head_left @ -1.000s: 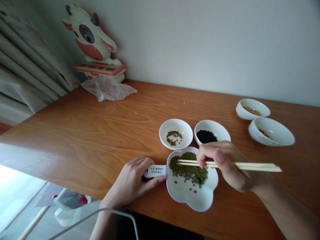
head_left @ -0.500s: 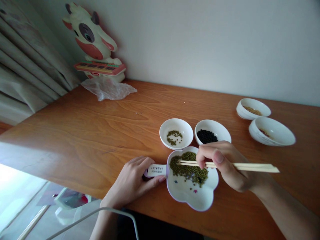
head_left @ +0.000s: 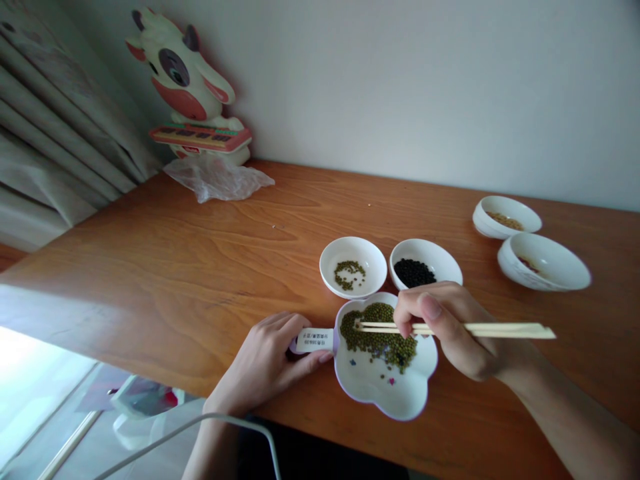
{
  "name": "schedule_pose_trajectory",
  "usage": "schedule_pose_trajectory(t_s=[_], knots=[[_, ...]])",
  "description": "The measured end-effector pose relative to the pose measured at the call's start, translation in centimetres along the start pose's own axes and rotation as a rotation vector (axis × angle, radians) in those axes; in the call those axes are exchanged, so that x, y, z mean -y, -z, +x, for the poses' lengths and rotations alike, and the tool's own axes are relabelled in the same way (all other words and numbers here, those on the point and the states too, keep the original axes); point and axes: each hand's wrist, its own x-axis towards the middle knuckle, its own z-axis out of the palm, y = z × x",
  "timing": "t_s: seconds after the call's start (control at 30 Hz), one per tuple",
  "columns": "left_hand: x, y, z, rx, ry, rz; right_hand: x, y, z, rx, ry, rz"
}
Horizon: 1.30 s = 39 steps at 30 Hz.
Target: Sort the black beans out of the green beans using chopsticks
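My left hand (head_left: 273, 363) grips the labelled handle of a flower-shaped dish (head_left: 395, 400), white inside with a purple rim. Green mung beans (head_left: 373, 333) fill the dish's far side. Pinched in my right hand (head_left: 450, 327) is a pair of chopsticks (head_left: 500, 330), their tips down among the beans at the left; whether they grip one is too small to tell. Just beyond the dish stands a white bowl (head_left: 373, 250) with some mung beans in it. Beside it, a second white bowl (head_left: 445, 257) holds black beans (head_left: 414, 273), partly hidden behind my right hand.
Two more white bowls, one with tan grains (head_left: 506, 221) and one with a few dark red bits (head_left: 530, 265), stand at the right. A cow-shaped toy keyboard (head_left: 200, 137) and a plastic bag (head_left: 220, 179) are at the back left. A cable (head_left: 220, 418) crosses below my left wrist.
The rear ends of the chopsticks have dropped very slightly toward the left with a small shift of my right hand. My left hand keeps its hold on the dish.
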Motion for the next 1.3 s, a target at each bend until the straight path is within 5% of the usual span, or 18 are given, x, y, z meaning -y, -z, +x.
schedule_pose_trajectory(t_s=[0.43,0.73,0.9,1.3], knots=[[-0.4,0.1,0.0,-0.039,-0.02,0.03,0.8,1.0,-0.8,-0.067,-0.051,0.057],[-0.5,0.1,0.1,-0.038,-0.017,0.03,4.4,1.9,2.7,0.017,-0.151,-0.089],[-0.5,0.1,0.0,-0.046,-0.009,0.042,3.4,0.9,2.4,0.12,-0.102,-0.084],[-0.4,0.1,0.0,-0.018,-0.003,0.037,2.2,0.2,2.3,0.109,-0.042,-0.129]])
